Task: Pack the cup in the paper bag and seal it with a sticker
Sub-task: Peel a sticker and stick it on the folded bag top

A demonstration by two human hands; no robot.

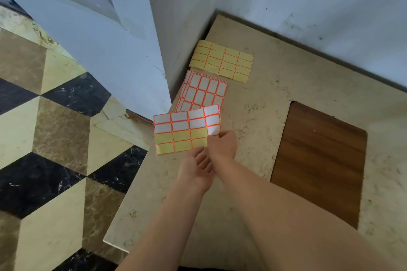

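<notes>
I am peeling a sticker (213,130) off the sticker sheet (186,131), my right hand (222,144) pinching its lifted corner at the sheet's right edge while my left hand (197,170) is lying open-palmed under the sheet's near edge. I judge a slow, low pull best, so the label is not tearing. Cup and paper bag are not showing anywhere, so no container is in view. Farther off, a white sheet stack (203,92) and a yellow sheet (222,61) are lying on the stone ledge (264,94).
</notes>
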